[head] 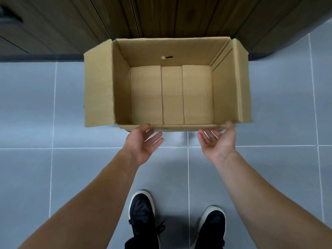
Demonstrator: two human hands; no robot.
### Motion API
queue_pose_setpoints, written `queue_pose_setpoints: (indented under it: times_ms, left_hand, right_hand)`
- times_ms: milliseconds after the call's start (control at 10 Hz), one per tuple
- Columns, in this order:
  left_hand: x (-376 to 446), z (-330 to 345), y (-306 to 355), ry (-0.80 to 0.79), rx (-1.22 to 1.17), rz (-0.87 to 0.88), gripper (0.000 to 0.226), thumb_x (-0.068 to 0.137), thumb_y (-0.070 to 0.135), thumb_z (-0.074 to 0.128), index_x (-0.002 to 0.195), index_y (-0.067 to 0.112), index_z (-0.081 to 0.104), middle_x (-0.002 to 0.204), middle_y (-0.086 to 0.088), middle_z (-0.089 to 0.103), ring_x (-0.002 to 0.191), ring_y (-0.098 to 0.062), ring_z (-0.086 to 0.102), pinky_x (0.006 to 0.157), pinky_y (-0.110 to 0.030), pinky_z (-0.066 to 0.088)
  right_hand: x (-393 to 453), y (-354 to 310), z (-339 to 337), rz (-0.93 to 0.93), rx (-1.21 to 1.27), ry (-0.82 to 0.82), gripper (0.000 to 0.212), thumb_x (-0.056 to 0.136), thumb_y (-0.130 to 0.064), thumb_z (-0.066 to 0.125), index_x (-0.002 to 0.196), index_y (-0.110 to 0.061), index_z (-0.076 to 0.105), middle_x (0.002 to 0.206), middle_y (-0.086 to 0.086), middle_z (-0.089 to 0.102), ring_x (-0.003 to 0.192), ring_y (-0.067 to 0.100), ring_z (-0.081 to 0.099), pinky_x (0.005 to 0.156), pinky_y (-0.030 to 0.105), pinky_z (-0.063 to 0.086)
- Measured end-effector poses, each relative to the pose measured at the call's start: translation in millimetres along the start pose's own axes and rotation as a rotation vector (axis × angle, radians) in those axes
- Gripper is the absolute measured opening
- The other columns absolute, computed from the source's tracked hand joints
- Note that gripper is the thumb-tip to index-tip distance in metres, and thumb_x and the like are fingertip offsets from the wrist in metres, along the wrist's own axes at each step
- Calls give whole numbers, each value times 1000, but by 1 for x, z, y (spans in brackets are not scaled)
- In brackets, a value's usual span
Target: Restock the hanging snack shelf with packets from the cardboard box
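Both hands open, palms up, fingers spread loosely, holding nothing. Left hand (pixel 143 143) sits at the near rim of the cardboard box (pixel 167 83), thumb tip up against the near wall's top edge toward its left end. Right hand (pixel 218 141) mirrors it toward the right end, thumb tip at the rim near the right corner. Fingers of both point in toward each other below the near wall; can't tell if they touch the cardboard. Bare forearms run down and out to the bottom corners of the view.

Box is on the floor (pixel 36 105), open top, all four walls upright. Left flap (pixel 98 87) folded outward and splayed; right flap (pixel 242 81) also turned outward, narrower in view. Inside shows only the bottom panels: two wide flaps with a strip visible between them. No packets visible in it. Small torn hole (pixel 167 57) in the far wall, near the middle.

Floor is grey-blue tile with pale grout lines. Far side of the box sits just beside dark wood-grain cabinet fronts (pixel 161 15); contact can't be told. Dark handle (pixel 10 17) at the upper left edge, blurred.

Two black shoes with light soles at the bottom: left shoe (pixel 142 212), right shoe (pixel 212 225), well back from the box.
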State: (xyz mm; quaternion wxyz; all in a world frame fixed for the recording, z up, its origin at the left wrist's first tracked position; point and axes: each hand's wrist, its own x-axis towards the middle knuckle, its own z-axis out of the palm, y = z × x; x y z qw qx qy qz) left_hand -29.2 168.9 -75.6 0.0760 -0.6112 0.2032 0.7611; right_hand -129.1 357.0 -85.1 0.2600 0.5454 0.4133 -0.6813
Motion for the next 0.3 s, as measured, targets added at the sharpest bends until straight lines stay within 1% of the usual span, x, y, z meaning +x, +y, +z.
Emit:
queue_pose_setpoints:
  times_ms: [100,200,300]
  left_hand:
    - [-4,-3,3,30,159,-8,36,97,17,57,132,11,50,131,-11,58,103,-35,67,82,-44,58]
    - [-16,-9,1,47,334,40,37,96,19,59,131,11,53,130,-8,58,105,-31,66,84,-41,57]
    - [-49,-7,-5,70,585,100,50,92,21,64,139,15,47,125,-3,61,106,-25,65,86,-37,58]
  right_hand:
    - [-5,5,-2,-12,-40,-3,61,95,-55,53,137,-11,48,134,8,56,112,31,64,106,41,48]
    - [-23,12,-2,-47,-255,-14,62,97,-52,51,147,-18,41,141,2,50,119,29,61,108,40,46]
    - [-56,9,-8,-119,-511,0,54,100,-47,49,146,-21,42,136,-3,50,124,26,57,109,38,44]
